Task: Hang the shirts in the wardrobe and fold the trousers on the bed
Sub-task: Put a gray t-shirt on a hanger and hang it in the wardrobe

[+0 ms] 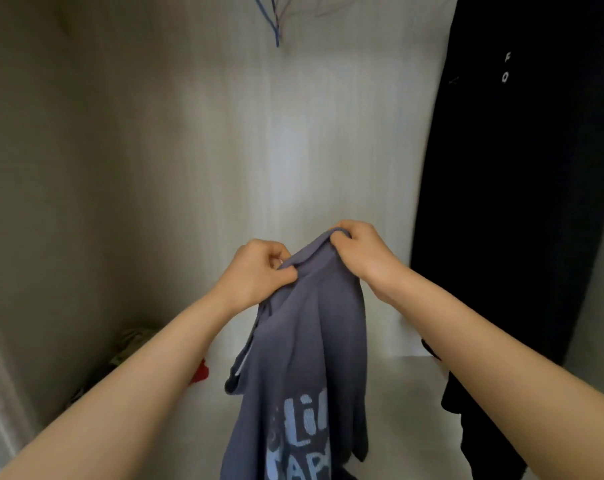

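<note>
Both hands, left hand (259,268) and right hand (359,247), have fingers curled tight, pinching the grey-blue shirt (304,358) inside the wardrobe (224,150).

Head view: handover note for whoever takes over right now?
Left hand: fingers pinch the top edge of the blue-grey shirt.
Right hand: grips the same edge a little higher; the shirt hangs down between the arms.
Place: held up inside the wardrobe. What look like wire hangers are above, and a black garment hangs at the right.
Done: only the black garment hangs.
Left: this shirt is on no hanger yet. Trousers and bed are out of view.
</note>
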Motion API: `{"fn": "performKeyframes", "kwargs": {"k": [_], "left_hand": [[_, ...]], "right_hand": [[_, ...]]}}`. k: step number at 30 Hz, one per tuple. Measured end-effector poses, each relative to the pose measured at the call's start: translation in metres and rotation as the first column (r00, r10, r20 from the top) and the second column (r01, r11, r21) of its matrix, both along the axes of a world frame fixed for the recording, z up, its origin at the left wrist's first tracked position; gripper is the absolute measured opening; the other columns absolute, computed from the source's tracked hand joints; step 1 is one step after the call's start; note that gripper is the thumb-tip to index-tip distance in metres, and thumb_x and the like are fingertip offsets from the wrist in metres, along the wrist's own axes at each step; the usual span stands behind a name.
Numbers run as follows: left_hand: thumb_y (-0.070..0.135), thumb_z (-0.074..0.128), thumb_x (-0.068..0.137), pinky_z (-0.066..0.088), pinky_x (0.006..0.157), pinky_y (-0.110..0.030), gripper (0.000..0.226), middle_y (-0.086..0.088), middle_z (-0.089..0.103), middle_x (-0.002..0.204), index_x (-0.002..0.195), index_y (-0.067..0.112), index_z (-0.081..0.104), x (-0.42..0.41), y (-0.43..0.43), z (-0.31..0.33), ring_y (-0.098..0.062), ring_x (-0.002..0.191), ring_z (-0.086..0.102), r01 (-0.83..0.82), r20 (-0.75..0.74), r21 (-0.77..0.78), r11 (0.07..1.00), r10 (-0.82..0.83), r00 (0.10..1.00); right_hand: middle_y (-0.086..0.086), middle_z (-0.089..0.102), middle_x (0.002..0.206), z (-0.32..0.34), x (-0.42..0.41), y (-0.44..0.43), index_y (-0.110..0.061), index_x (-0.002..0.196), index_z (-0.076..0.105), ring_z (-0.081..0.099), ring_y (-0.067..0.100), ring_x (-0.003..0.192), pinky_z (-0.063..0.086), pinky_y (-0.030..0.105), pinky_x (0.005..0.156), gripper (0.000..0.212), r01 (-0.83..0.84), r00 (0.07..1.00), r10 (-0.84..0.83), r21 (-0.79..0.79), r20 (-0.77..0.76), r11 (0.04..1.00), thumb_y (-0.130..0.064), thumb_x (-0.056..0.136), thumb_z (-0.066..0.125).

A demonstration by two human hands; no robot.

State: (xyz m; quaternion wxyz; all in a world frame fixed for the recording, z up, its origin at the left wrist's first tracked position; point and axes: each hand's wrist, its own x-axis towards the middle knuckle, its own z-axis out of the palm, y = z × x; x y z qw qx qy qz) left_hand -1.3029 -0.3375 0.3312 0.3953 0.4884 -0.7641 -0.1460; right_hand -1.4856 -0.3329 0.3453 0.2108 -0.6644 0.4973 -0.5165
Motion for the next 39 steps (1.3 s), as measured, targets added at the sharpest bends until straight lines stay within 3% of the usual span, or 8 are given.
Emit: {"fn": "performKeyframes", "kwargs": {"k": [5,9,14,19,25,32,35,39], "left_hand": [[0.007,0.067,0.076,0.042,0.061,-0.030,0.020,-0.010,0.056,0.063,0.060,0.014,0.057,0.018,-0.004,-0.006,-0.020,0.064,0.047,-0.086,0.189,-0.043,0.995,0.092,0.978],[0.014,0.072,0.082,0.036,0.049,-0.011,0.026,0.003,0.055,0.059,0.062,0.019,0.057,0.040,-0.015,-0.006,-0.009,0.054,0.048,-0.178,0.320,-0.021,0.984,0.175,0.931],[0.015,0.073,0.084,0.040,0.053,-0.018,0.017,-0.004,0.061,0.057,0.069,0.008,0.068,0.066,-0.028,0.039,-0.012,0.055,0.052,-0.278,0.361,-0.061,0.959,0.281,0.889],[0.014,0.079,0.080,0.040,0.048,-0.012,0.019,0.006,0.058,0.043,0.063,0.014,0.069,0.067,-0.034,0.115,-0.005,0.043,0.056,-0.349,0.140,-0.208,0.914,0.381,0.914],[-0.001,0.074,0.083,0.054,0.048,-0.020,0.008,-0.010,0.072,0.064,0.079,-0.001,0.067,0.059,-0.032,0.162,-0.015,0.054,0.071,-0.040,-0.382,0.301,0.953,0.159,0.910],[0.020,0.075,0.068,0.053,0.045,-0.017,0.016,0.002,0.071,0.063,0.081,0.016,0.066,0.052,-0.033,0.178,-0.006,0.051,0.067,0.256,-0.615,0.474,0.843,0.108,0.781],[0.020,0.073,0.072,0.056,0.049,-0.019,0.012,0.003,0.072,0.066,0.082,0.018,0.066,0.051,-0.039,0.186,-0.006,0.055,0.068,0.328,-0.703,0.425,0.844,0.079,0.707],[0.026,0.071,0.088,0.053,0.061,-0.021,0.008,0.006,0.071,0.069,0.087,0.020,0.065,0.046,-0.047,0.187,-0.009,0.069,0.065,0.208,-0.628,0.410,0.888,0.109,0.771]], "right_hand": [[-0.003,0.040,0.063,0.041,-0.013,-0.003,-0.016,0.066,0.048,0.036,0.010,0.059,0.028,0.027,0.053,0.029,0.032,0.999,-0.033,-0.118,-0.004,0.992,-0.011,0.094,0.044],[-0.001,0.032,0.061,0.080,-0.040,-0.011,-0.016,0.071,0.047,0.029,0.007,0.051,0.020,0.021,0.040,0.023,0.124,0.986,-0.100,-0.183,0.136,0.975,-0.013,0.094,0.044],[-0.004,0.043,0.054,0.116,-0.078,-0.013,-0.017,0.059,0.050,0.039,0.005,0.044,0.025,0.013,0.035,0.033,0.164,0.986,-0.159,-0.126,0.052,0.978,-0.010,0.091,0.049],[-0.005,0.061,0.066,0.126,-0.098,-0.013,-0.020,0.071,0.066,0.055,0.009,0.063,0.046,0.022,0.058,0.013,0.196,0.971,-0.215,-0.171,-0.103,0.966,-0.016,0.083,0.066],[-0.001,0.042,0.063,0.141,-0.113,-0.020,-0.007,0.065,0.049,0.040,0.014,0.064,0.033,0.029,0.057,0.035,0.256,0.962,-0.271,-0.270,-0.019,0.928,-0.026,0.086,0.070],[0.005,0.053,0.070,0.149,-0.128,-0.030,0.002,0.080,0.061,0.048,0.017,0.068,0.039,0.025,0.057,0.030,0.378,0.920,-0.391,-0.340,0.032,0.861,-0.026,0.092,0.062],[0.004,0.055,0.066,0.149,-0.132,-0.024,-0.002,0.075,0.057,0.051,0.020,0.067,0.039,0.026,0.055,0.031,0.409,0.847,-0.515,-0.457,-0.131,0.790,-0.027,0.094,0.058],[0.007,0.062,0.076,0.143,-0.128,-0.016,-0.013,0.079,0.063,0.059,0.028,0.075,0.050,0.036,0.066,0.025,0.361,0.736,-0.571,-0.501,-0.364,0.786,-0.029,0.096,0.054]]}}
